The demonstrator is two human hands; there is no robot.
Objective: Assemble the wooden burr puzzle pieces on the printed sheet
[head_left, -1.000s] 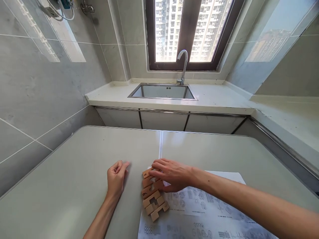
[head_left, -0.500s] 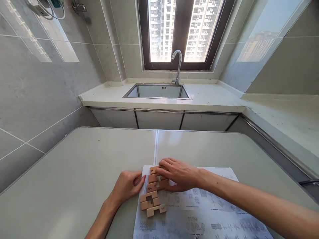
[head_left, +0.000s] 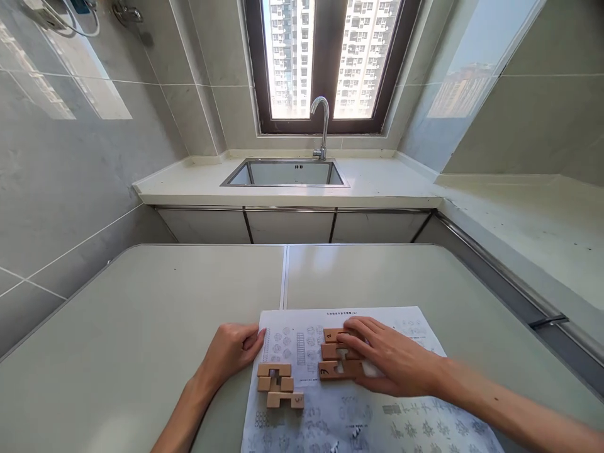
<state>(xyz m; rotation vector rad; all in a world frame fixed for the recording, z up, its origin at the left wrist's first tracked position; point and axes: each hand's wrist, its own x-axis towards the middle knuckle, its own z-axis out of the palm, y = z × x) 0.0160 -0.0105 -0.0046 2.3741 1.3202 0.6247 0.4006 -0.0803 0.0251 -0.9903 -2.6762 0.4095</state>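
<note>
My right hand (head_left: 394,356) lies over a group of three notched wooden puzzle bars (head_left: 336,361) on a printed instruction sheet (head_left: 358,415), fingers curled down on them. A second group of wooden bars (head_left: 278,384) rests at the sheet's left edge. My left hand (head_left: 232,350) sits just left of the sheet, fingers curled, thumb at the paper's edge, close to that second group. The bars carry small black numbers.
The sheet lies on a pale grey table (head_left: 141,327) with a seam down its middle. Beyond it runs a counter with a steel sink (head_left: 285,173) and tap (head_left: 323,126) under a window. A second counter (head_left: 528,220) runs along the right.
My right hand has slid three bars to the right across the sheet, away from the other bars. My left hand moved in to the sheet's left edge. The view shifted.
</note>
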